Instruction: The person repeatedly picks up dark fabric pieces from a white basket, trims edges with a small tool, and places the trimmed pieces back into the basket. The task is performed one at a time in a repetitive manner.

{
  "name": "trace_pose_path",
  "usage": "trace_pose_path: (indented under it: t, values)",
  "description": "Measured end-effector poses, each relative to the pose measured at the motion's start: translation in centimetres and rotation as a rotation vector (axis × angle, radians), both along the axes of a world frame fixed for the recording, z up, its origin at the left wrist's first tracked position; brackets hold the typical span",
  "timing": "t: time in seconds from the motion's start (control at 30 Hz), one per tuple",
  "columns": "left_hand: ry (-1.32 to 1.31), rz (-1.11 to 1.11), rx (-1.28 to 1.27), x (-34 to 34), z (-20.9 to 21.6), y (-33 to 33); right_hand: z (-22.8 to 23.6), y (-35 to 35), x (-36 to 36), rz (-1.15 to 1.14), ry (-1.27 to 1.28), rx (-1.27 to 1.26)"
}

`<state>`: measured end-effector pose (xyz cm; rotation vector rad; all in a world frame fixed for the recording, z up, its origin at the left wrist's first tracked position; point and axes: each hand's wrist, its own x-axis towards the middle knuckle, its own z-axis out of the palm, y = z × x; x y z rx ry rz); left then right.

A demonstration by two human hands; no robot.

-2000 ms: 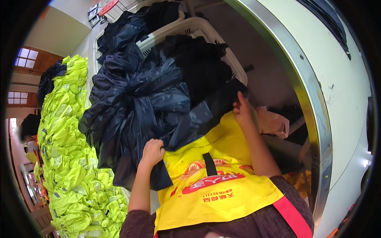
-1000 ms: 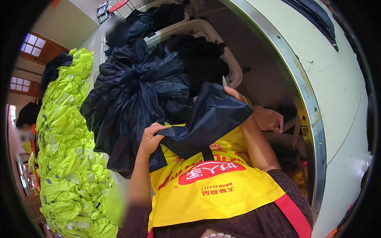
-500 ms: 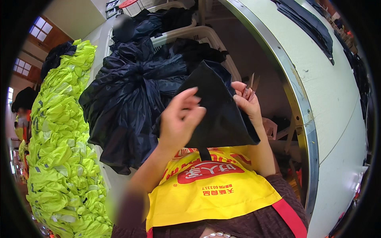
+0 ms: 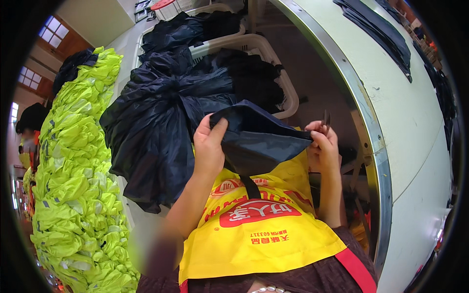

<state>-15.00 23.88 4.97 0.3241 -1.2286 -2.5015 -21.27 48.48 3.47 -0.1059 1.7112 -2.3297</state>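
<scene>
Between my hands a dark navy fabric piece [image 4: 264, 146] is stretched, shaped like a pouch or hood, with its upper edge open. My left hand [image 4: 209, 149] pinches its left corner, thumb on top. The opposite corner is gripped by my right hand [image 4: 324, 149], which also holds small metal thread snips [image 4: 327, 118] with the blades pointing up. Part of the snips is hidden by the fingers. Just left of my left hand lies a gathered heap of dark navy garments [image 4: 151, 122]. A yellow apron [image 4: 254, 259] covers my front below the fabric.
White plastic baskets [image 4: 288, 90] of dark garments stand beyond my hands. A tall pile of neon-yellow garments [image 4: 78, 171] runs along the left. On the right is a pale table [image 4: 415, 132] with a metal edge [image 4: 364, 115] and folded dark fabric [image 4: 378, 34].
My left hand has gone from hovering in front of the fabric to gripping its left corner. The fabric has turned and spread sideways. My right hand has shifted slightly right and down.
</scene>
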Motion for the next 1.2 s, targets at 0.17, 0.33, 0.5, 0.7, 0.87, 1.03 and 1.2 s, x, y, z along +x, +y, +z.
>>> trace_pose_path:
  t: [0.17, 0.33, 0.5, 0.7, 0.87, 1.03, 1.2]
  values:
    - [-0.015, -0.051, -0.149, 1.9, -0.1, 0.6, 6.8, -1.6, 1.6, -0.039, 0.688, 0.534]
    - [-0.039, -0.120, -0.235, 3.1, -0.4, -0.5, 5.0, -5.4, -0.3, 0.280, 0.905, 0.673]
    - [-0.181, -0.238, 0.165, 3.9, 0.4, -1.8, 2.5, -5.5, -0.5, 0.604, 0.058, -0.061]
    - [-0.244, -0.400, 0.122, 4.4, 0.6, -2.5, 1.5, -6.1, 0.2, 0.585, 0.109, -0.009]
    - [-0.563, -0.522, -0.205, 3.9, 3.3, -2.5, 1.3, -6.2, 0.3, 0.519, 0.230, 0.200]
    - [-0.610, -0.386, -0.113, 4.2, 3.1, -1.4, 3.8, -5.9, 0.5, 0.140, 0.860, 0.613]
    - [-0.492, -0.420, -0.164, 4.5, 2.9, -0.5, 4.5, -7.6, 2.3, 0.367, 1.041, 0.598]
